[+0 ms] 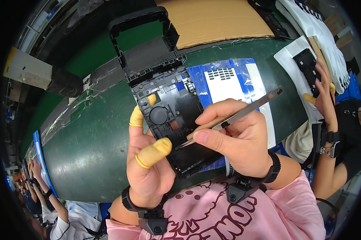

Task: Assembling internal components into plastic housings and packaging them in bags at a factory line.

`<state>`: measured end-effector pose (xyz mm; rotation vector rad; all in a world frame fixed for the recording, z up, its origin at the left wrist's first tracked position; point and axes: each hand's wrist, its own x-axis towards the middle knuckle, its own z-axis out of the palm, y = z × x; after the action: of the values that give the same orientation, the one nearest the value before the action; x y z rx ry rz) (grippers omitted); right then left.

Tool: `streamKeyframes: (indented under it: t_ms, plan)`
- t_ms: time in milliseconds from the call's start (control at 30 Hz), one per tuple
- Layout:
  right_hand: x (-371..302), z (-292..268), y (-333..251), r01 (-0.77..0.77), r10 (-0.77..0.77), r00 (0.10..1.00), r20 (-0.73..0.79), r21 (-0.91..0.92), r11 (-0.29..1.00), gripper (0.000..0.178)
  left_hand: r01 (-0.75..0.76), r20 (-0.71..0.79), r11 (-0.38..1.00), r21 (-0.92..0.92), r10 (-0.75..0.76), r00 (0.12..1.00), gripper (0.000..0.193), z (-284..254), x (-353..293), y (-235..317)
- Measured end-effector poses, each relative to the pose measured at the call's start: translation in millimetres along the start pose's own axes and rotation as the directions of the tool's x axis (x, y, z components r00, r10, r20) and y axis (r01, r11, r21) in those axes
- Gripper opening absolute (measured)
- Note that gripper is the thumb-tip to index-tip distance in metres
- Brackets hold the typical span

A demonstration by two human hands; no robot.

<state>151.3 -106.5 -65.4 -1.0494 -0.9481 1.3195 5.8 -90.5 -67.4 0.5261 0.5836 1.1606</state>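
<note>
My left hand (150, 160), with yellow finger cots on its thumb and some fingers, grips a black plastic housing (178, 106) by its left edge. The housing is tilted, its ribbed inner side up, with a round recess, small brass-coloured inserts and an open frame at its far end. In my right hand (240, 140) is a pair of metal tweezers (252, 106), pinched between thumb and fingers. The tips reach the housing near my left thumb. Whether they hold a small part there cannot be made out.
A blue plastic sleeve with a white sheet (224, 86) lies on the green table (88, 156) beyond my right hand. Cardboard (220, 20) lies at the back. At right, a co-worker's hand (324, 94) is beside another black part (307, 68). A box (28, 70) stands far left.
</note>
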Motion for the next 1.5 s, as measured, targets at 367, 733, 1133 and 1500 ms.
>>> streamKeyframes:
  t_ms: [367,733,1133,1500]
  plan:
    - [1,-9,-1,0.154,-0.151,0.988,0.031,-0.156,0.976,0.018,-0.05,-0.03,0.977,0.208,0.057,0.998,0.079,2,-2,-2]
    - [52,-89,-4,0.013,0.0,0.984,-0.178,0.073,0.997,0.01,-0.183,-0.059,0.975,0.13,0.192,0.98,0.069,3,-5,2]
    - [75,-107,8,-0.021,0.013,0.969,-0.247,-0.028,0.999,0.008,-0.021,-0.174,1.0,-0.006,0.019,0.985,0.053,0,0,-4]
    - [73,-107,9,0.016,-0.036,0.966,-0.254,-0.08,0.997,0.007,-0.011,-0.139,0.998,0.055,0.018,0.99,0.047,0,5,-5]
